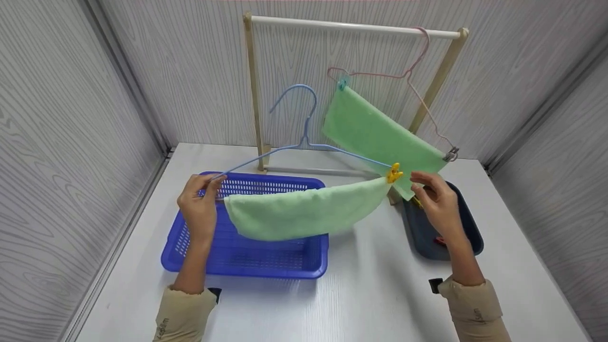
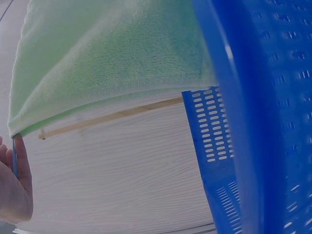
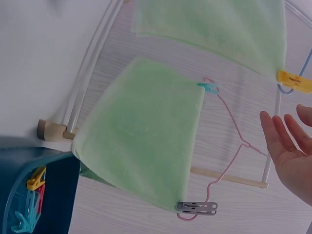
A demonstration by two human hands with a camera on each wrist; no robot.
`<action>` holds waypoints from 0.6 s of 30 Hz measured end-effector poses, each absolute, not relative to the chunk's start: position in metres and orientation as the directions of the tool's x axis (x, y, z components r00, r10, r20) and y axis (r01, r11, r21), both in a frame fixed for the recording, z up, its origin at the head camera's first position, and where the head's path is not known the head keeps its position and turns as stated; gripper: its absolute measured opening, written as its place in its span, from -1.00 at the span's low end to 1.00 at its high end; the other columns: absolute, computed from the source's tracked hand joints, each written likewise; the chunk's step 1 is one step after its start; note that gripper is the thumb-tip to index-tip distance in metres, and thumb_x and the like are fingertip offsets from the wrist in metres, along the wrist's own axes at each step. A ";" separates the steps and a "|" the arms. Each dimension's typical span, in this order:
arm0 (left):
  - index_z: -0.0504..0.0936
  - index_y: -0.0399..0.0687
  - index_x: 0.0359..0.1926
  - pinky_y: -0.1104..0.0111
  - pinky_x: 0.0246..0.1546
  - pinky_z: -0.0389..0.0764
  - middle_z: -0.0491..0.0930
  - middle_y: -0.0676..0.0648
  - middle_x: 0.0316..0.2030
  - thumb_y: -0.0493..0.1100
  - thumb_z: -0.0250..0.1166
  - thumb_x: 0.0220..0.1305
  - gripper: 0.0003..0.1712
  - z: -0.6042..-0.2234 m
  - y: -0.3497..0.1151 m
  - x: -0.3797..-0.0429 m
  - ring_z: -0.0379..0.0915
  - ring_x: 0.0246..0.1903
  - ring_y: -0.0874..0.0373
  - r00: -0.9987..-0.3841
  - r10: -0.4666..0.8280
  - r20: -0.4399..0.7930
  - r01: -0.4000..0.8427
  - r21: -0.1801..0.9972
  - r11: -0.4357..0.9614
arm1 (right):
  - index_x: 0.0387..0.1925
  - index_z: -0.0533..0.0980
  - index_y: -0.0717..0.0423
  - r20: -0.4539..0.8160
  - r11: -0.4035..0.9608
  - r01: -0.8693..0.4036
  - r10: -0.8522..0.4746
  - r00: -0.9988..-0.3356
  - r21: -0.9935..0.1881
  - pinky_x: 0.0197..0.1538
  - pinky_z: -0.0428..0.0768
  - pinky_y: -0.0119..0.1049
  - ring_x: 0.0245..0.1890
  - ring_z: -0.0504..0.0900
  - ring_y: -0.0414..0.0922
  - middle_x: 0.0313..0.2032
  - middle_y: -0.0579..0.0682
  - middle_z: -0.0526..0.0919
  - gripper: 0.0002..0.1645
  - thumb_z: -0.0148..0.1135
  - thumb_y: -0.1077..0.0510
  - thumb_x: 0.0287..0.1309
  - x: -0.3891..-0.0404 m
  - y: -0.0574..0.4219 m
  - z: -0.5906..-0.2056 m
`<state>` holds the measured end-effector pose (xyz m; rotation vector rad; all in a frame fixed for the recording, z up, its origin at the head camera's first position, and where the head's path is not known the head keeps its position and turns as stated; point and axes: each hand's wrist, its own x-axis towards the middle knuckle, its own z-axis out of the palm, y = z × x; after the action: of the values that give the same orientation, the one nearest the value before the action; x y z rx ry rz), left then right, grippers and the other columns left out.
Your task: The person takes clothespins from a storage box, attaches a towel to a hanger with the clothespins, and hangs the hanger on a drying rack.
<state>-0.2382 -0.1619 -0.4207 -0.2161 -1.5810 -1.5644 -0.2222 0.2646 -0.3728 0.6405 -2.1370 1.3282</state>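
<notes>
My left hand pinches the left end of a blue wire hanger above the basket. A light green cloth hangs below it, its right corner fixed to the hanger's right end by a yellow clothespin. In the left wrist view the left hand is at the cloth's corner. Just right of the clothespin, my right hand is held apart from it with nothing in it; the right wrist view shows the fingers loosely extended. A small reddish bit beside the left hand is too small to identify.
Behind, a pink hanger hangs from a rack's white bar, bearing another green cloth with a teal clothespin and a grey one. A blue basket stands left; a dark bin of clothespins stands right.
</notes>
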 end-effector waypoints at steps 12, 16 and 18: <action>0.60 -0.20 -0.49 0.55 -0.70 0.32 0.38 -0.07 -0.61 -0.33 0.20 -0.07 -0.93 -0.393 -0.156 -0.218 0.30 -0.63 0.18 -0.591 -0.421 0.688 0.646 0.717 0.263 | -0.14 0.39 0.28 0.602 0.518 -0.560 -0.105 -0.792 -0.646 -0.32 0.43 -0.52 -0.25 0.43 -0.15 -0.25 0.11 0.44 -0.68 0.06 0.32 -0.02 -0.238 0.309 -0.393; 0.61 -0.19 -0.49 0.52 -0.72 0.31 0.36 -0.07 -0.62 -0.34 0.21 -0.09 -0.93 -0.392 -0.155 -0.218 0.29 -0.63 0.20 -0.586 -0.425 0.690 0.650 0.713 0.263 | -0.15 0.40 0.26 0.583 0.563 -0.522 -0.086 -0.808 -0.640 -0.32 0.40 -0.59 -0.25 0.43 -0.18 -0.25 0.09 0.44 -0.69 0.07 0.30 -0.02 -0.240 0.319 -0.399; 0.61 -0.17 -0.50 0.50 -0.73 0.30 0.36 -0.06 -0.62 -0.34 0.21 -0.09 -0.93 -0.392 -0.155 -0.219 0.28 -0.64 0.19 -0.585 -0.422 0.692 0.652 0.711 0.263 | -0.16 0.41 0.26 0.574 0.580 -0.503 -0.073 -0.815 -0.640 -0.31 0.38 -0.61 -0.25 0.42 -0.16 -0.26 0.10 0.45 -0.69 0.07 0.30 -0.03 -0.241 0.323 -0.401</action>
<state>-0.2185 -0.1549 -0.3919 -0.2159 -1.6268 -1.4874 -0.2408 0.3234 -0.4014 0.4600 -2.3173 1.1580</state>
